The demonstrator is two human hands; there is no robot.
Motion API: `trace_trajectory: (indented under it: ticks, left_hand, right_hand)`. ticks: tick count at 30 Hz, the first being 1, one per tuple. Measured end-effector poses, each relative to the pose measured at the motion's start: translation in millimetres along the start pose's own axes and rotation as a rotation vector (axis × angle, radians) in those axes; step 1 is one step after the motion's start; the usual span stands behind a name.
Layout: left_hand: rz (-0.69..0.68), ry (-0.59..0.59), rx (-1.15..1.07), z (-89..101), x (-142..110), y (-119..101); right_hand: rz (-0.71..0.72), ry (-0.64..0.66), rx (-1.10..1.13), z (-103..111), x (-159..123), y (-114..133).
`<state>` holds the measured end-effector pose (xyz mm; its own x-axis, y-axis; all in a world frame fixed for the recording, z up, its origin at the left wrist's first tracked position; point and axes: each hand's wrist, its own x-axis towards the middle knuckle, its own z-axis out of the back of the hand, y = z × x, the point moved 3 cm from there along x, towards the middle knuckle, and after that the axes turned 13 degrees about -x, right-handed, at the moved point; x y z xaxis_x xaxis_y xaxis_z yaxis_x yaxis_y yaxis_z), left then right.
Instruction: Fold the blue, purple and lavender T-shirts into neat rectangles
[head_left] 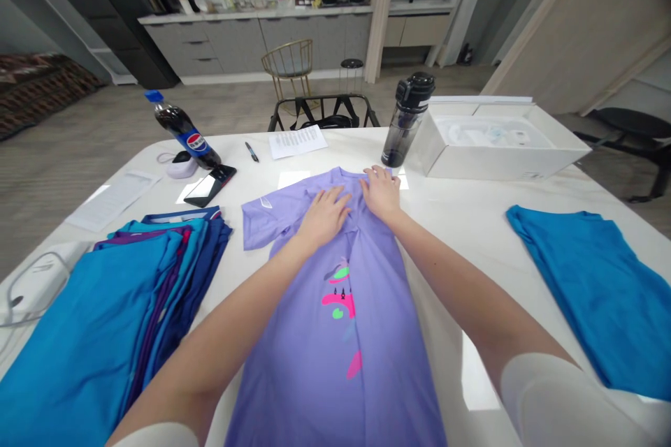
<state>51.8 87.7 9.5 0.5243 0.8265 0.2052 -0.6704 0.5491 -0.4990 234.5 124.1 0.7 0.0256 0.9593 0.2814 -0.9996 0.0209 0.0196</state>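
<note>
A purple T-shirt (314, 363) lies in front of me on the white table, its neck end away from me. The right side is folded inward over the front, so part of the pink and green print is covered. The left sleeve still spreads out to the side. My left hand (326, 215) rests flat on the upper chest, fingers apart. Near the collar, my right hand (381, 192) lies on the folded edge with its fingers stretched out. Neither hand grips the cloth.
Left: a stack of folded shirts (105, 293), phone (210, 185), cola bottle (183, 129), pen (251, 151) and papers (298, 142). Right: a dark tumbler (406, 122), an open white box (487, 160) and a folded blue garment (602, 286). Beyond the table stands a chair (291, 59).
</note>
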Motion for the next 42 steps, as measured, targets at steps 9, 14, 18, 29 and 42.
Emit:
trace_trajectory:
  ticks: [9, 14, 18, 29, 42]
  left_hand:
    - [0.131, 0.105, 0.018, -22.1, -61.2, 4.7]
    - [0.348, -0.004, 0.03, 7.3, -64.7, 41.2]
    - [0.533, -0.109, 0.207, 54.0, -71.3, 95.6]
    - [0.758, -0.097, 0.305, 111.1, -71.5, 147.1]
    - [0.472, -0.505, -0.494, 152.5, -56.0, 72.3]
  right_hand:
    - [0.019, 0.288, -0.064, -14.5, -59.8, -12.5]
    - [0.02, 0.281, -0.072, -16.1, -56.2, -12.8]
    - [0.019, 0.292, -0.1, -15.2, -56.6, -12.7]
    - [0.229, 0.119, 0.083, 18.5, 5.9, 107.8]
    - [0.303, 0.18, 0.392, 3.0, 77.7, 153.2]
